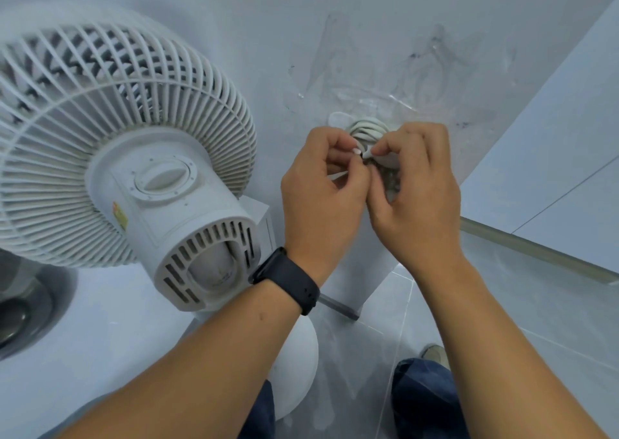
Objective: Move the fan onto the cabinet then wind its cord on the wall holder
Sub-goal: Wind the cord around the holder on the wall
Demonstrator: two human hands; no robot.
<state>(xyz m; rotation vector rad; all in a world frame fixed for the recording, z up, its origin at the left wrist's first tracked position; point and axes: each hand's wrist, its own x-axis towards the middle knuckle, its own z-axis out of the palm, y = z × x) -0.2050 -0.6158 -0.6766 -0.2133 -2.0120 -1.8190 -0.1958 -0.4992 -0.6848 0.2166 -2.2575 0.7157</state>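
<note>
The white fan [134, 157] stands on the white cabinet top [100, 321] at the left, its motor housing facing me. Its white cord [366, 129] lies in several loops around the wall holder [338, 118] on the grey wall. My left hand [321, 200], with a dark watch at the wrist, pinches a stretch of cord just below the coil. My right hand [415, 197] pinches the cord end right beside it, fingertips nearly touching the left hand's. The lower part of the holder and the plug are hidden behind my fingers.
A round steel sink basin [23, 311] sits in the cabinet top at the far left. The fan's round white base [294, 365] overhangs the cabinet edge. Below lie a tiled floor [502, 304], my blue trouser legs and a shoe [435, 355]. A white wall panel [569, 137] runs at the right.
</note>
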